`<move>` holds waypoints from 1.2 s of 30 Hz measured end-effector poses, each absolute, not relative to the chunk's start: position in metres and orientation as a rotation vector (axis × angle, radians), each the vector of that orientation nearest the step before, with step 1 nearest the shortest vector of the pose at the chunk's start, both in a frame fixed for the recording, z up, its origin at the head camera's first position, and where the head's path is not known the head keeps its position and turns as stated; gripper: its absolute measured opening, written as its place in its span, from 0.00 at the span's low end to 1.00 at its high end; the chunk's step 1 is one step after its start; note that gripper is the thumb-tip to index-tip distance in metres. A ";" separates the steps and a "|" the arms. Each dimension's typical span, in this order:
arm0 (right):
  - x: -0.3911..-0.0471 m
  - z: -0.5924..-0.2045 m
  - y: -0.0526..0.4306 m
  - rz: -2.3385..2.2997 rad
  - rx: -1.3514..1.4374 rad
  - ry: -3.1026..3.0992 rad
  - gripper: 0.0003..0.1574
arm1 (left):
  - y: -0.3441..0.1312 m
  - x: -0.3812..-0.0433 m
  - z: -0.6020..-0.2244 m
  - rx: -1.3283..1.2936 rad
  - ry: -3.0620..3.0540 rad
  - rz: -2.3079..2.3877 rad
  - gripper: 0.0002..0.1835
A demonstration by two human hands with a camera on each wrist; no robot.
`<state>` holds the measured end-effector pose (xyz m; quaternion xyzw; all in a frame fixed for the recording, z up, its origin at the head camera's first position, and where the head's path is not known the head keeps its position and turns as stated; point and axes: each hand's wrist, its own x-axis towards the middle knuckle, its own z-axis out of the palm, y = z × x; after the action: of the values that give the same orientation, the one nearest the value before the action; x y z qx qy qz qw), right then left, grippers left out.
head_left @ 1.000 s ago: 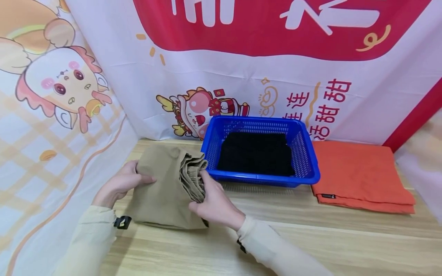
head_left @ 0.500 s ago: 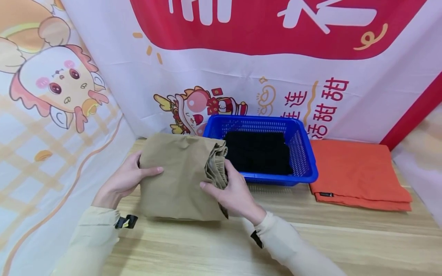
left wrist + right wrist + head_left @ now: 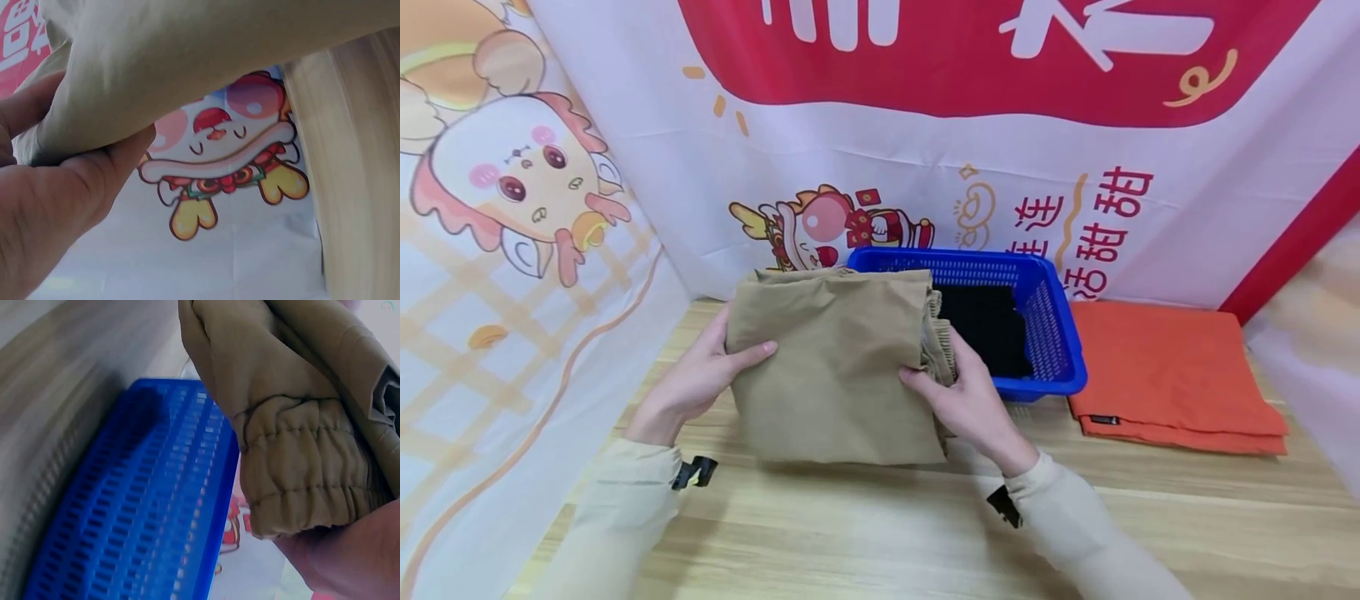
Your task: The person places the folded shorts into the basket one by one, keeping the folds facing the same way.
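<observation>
A folded khaki garment (image 3: 838, 375) is raised off the table, its broad smooth side facing me. My left hand (image 3: 703, 371) grips its left edge, thumb on the front. On the opposite edge my right hand (image 3: 966, 400) pinches the layered folds, where a gathered elastic band (image 3: 306, 469) shows in the right wrist view. The left wrist view has the left hand (image 3: 69, 187) under the cloth's edge, with some fingers hidden. Behind the garment stands a blue plastic basket (image 3: 1071, 358), partly covered by it. Folded black cloth (image 3: 992, 325) lies inside the basket.
A folded orange garment (image 3: 1172, 375) with a small dark label lies on the wooden table (image 3: 865, 533) right of the basket. A printed cloth backdrop (image 3: 865, 142) hangs at the back, and another printed cloth (image 3: 550, 333) runs along the left.
Both hands have lifted the khaki garment and carried it right, so it now overlaps the basket's left part. It has tilted up to face me more. Basket and orange garment stay put.
</observation>
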<state>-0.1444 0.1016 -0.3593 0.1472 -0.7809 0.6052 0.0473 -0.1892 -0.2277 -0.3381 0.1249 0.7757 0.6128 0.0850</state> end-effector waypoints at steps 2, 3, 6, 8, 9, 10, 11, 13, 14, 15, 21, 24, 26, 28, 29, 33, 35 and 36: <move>-0.145 -0.358 0.109 1.900 0.426 -2.377 0.39 | -0.222 -0.191 -0.336 0.367 2.327 1.838 0.39; -0.146 -0.357 0.113 1.926 0.409 -2.375 0.38 | -0.219 -0.191 -0.334 0.362 2.330 1.844 0.38; -0.146 -0.354 0.124 1.978 0.356 -2.365 0.36 | -0.210 -0.193 -0.330 0.349 2.323 1.863 0.35; -0.146 -0.351 0.131 2.001 0.316 -2.357 0.35 | -0.204 -0.194 -0.326 0.349 2.314 1.886 0.34; -0.147 -0.349 0.134 2.015 0.297 -2.346 0.34 | -0.201 -0.195 -0.324 0.353 2.310 1.902 0.34; -0.147 -0.348 0.137 2.030 0.282 -2.335 0.34 | -0.198 -0.196 -0.322 0.362 2.303 1.923 0.34; -0.147 -0.346 0.140 2.045 0.269 -2.324 0.34 | -0.195 -0.197 -0.321 0.363 2.290 1.949 0.32; -0.148 -0.342 0.145 2.082 0.250 -2.296 0.34 | -0.188 -0.199 -0.317 0.360 2.270 2.000 0.29; -0.148 -0.340 0.148 2.100 0.244 -2.280 0.34 | -0.184 -0.201 -0.314 0.353 2.251 2.031 0.27; -0.148 -0.338 0.151 2.113 0.236 -2.266 0.33 | -0.180 -0.202 -0.312 0.341 2.233 2.060 0.25; -0.151 -0.325 0.167 2.076 0.235 -2.199 0.30 | -0.154 -0.212 -0.296 0.276 2.162 2.176 0.19; -0.154 -0.320 0.176 2.042 0.258 -2.166 0.30 | -0.141 -0.217 -0.290 0.313 2.156 2.216 0.19; -0.157 -0.317 0.181 2.014 0.251 -2.167 0.31 | -0.134 -0.221 -0.286 0.336 2.160 2.233 0.18; -0.159 -0.315 0.186 1.988 0.236 -2.183 0.31 | -0.127 -0.224 -0.283 0.357 2.161 2.249 0.17; -0.161 -0.315 0.189 1.982 0.226 -2.186 0.32 | -0.124 -0.226 -0.282 0.364 2.162 2.257 0.17; -0.166 -0.314 0.198 1.945 0.181 -2.201 0.33 | -0.110 -0.233 -0.278 0.394 2.155 2.303 0.18; -0.170 -0.315 0.202 1.947 0.155 -2.182 0.34 | -0.103 -0.238 -0.278 0.428 2.145 2.330 0.19; -0.171 -0.315 0.204 1.934 0.142 -2.182 0.33 | -0.100 -0.240 -0.279 0.445 2.140 2.342 0.19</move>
<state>-0.1715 0.2038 -0.3153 0.0484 -0.7429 0.6584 0.1110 -0.2396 -0.1004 -0.2789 0.1388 0.6677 0.7307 -0.0307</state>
